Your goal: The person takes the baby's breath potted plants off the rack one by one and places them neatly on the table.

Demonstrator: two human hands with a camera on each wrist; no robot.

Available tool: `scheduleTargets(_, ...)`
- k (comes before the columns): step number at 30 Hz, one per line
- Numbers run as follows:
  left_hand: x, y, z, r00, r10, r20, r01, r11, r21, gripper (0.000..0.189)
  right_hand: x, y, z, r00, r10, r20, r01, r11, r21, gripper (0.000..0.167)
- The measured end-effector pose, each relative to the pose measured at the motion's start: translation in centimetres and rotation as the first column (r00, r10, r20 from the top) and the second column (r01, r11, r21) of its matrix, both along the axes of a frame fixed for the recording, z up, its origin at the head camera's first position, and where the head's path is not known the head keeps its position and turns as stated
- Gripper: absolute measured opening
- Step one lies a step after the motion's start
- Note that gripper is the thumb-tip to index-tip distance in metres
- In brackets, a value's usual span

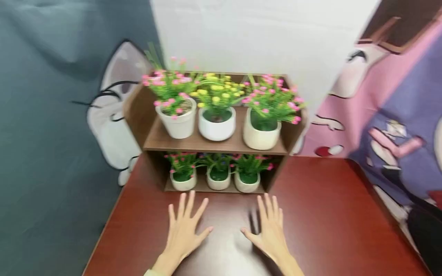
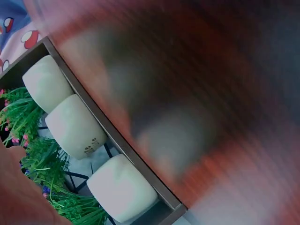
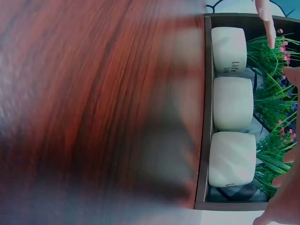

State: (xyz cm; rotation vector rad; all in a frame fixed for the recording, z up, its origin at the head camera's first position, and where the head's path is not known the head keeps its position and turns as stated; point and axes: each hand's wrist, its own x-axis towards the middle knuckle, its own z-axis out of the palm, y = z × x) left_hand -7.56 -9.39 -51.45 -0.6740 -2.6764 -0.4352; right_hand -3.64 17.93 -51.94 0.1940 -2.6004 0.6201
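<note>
In the head view my left hand [image 1: 184, 230] and right hand [image 1: 270, 232] are held out over the red-brown table [image 1: 321, 222], fingers straight and spread. Both hold nothing. Ahead of them stands a two-tier wooden shelf [image 1: 214, 145]. On its upper tier sit a pink-flowered pot [image 1: 179, 120] at left, a yellow-flowered pot [image 1: 216, 128] in the middle and another pink-flowered pot [image 1: 261, 136] at right. Three smaller potted plants fill the lower tier: a left pot [image 1: 183, 184], a middle pot [image 1: 219, 181] and a right pot [image 1: 247, 184].
Behind the shelf hangs a pale cloth [image 1: 269, 34]. A grey-blue cloth [image 1: 51, 153] drops along the left side, and a pink and purple cartoon cloth [image 1: 390, 126] along the right. In the left wrist view the shelf's lower front edge [image 2: 115, 136] runs diagonally.
</note>
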Motion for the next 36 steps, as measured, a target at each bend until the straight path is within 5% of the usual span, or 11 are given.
scheduleTargets(7, 2.3, -4.4, 0.1, 0.987, 0.156, 0.046, -0.158, 0.987, 0.042, 0.077, -1.5, -4.0, 0.4, 0.99, 0.133, 0.049, -0.132, 0.991, -0.023, 0.106)
scheduleTargets(14, 2.7, -4.5, 0.3, 0.985, 0.156, 0.072, -0.159, 0.987, 0.038, 0.083, -0.7, -3.7, 0.0, 0.993, 0.091, 0.073, -0.087, 0.995, -0.045, 0.106)
scheduleTargets(36, 3.7, -5.3, 1.8, 0.99, 0.14, 0.005, -0.139, 0.986, 0.092, 0.081, -0.1, -3.8, -0.3, 0.99, 0.128, 0.052, -0.123, 0.988, -0.09, 0.099)
